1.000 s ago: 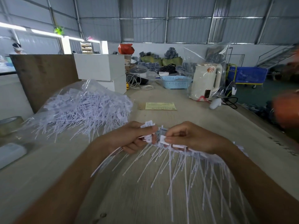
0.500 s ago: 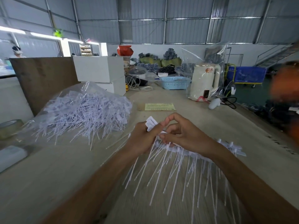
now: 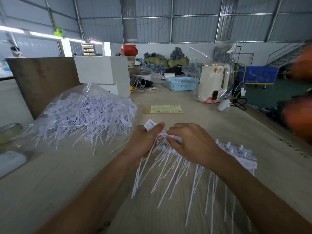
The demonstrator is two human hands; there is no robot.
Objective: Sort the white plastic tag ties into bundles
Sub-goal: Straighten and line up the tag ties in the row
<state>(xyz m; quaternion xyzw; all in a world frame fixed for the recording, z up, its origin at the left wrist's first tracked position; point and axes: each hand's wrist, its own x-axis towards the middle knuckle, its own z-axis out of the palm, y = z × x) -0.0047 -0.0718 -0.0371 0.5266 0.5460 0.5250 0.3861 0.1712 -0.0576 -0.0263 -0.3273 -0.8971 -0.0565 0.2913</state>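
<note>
My left hand (image 3: 145, 141) has its fingers (image 3: 158, 126) curled round a small gathered bunch of tag ties (image 3: 150, 125); the flat heads stick up above my thumb and the thin tails hang down past the wrist. My right hand (image 3: 190, 146) pinches at the heads of the next ties in the row (image 3: 236, 151), its fingertips touching the left hand's bunch. The exact finger placement under the right palm is hidden.

The row lies on the desk (image 3: 211, 119) under and to the right of my right hand, heads in a line, tails fanned toward me.

Risks noted:
- The bunch in the left hand is held near the heads only. In my judgement a loosened thumb would let tails slip and the count be lost.
- The fanned tails cross one another. Pulling one tie could drag neighbours and scatter the row.
- My right forearm lies over the row; a sweep of it would likely push ties off alignment.

Further out, to the left, the unsorted heap of ties (image 3: 87, 115) spills from a clear plastic bag (image 3: 94, 89), with loose tails reaching toward my left hand. Stray pieces there could mix with the bunch being made.

Beyond, a yellow paper slip (image 3: 166, 109), a blue basket (image 3: 182, 83) and a cream kettle (image 3: 212, 81) stand well apart from the work.
</note>
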